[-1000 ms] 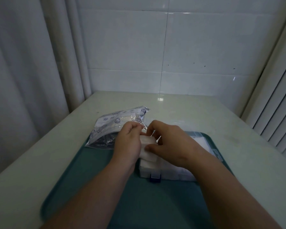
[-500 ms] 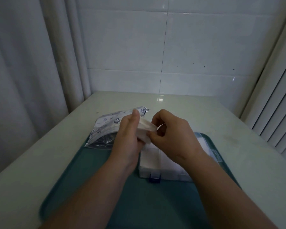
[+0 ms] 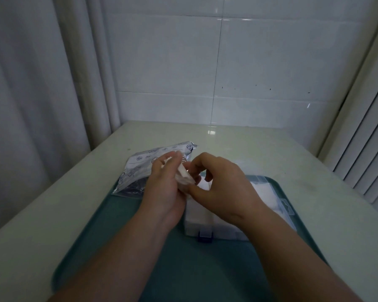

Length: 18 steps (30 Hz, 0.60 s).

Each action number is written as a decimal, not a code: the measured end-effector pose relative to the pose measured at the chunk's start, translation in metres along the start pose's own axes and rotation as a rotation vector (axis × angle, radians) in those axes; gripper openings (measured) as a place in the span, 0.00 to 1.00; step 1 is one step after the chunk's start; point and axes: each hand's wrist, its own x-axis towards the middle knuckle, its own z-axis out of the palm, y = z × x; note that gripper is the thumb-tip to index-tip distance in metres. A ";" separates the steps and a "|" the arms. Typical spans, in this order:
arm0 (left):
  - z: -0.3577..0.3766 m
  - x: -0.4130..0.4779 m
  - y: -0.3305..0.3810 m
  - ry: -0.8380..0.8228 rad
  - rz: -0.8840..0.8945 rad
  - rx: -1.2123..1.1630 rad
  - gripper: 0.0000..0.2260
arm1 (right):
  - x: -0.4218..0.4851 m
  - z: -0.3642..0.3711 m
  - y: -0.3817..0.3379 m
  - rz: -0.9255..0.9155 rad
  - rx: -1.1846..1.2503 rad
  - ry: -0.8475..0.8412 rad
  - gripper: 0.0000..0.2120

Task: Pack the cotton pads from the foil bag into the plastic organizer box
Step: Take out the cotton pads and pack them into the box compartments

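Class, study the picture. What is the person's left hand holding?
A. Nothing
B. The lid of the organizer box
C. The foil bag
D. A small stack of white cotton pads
D: the left hand grips a small stack of white cotton pads just above the organizer box, and the foil bag lies untouched behind it.

Teal tray — white cotton pads — silvery foil bag, blue-printed.
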 end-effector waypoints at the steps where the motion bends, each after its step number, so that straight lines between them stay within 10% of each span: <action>1: 0.001 0.000 0.000 -0.006 -0.004 0.003 0.08 | 0.000 0.001 0.000 -0.016 -0.033 0.014 0.09; 7: 0.000 -0.001 -0.001 -0.039 -0.003 0.030 0.06 | 0.000 0.008 0.000 -0.042 -0.174 0.181 0.11; 12: 0.000 -0.003 -0.001 -0.036 -0.116 -0.106 0.40 | 0.003 0.007 0.005 0.011 -0.182 0.308 0.07; 18: -0.001 0.002 -0.004 -0.021 -0.145 -0.104 0.24 | 0.000 0.008 0.001 -0.102 -0.150 0.101 0.08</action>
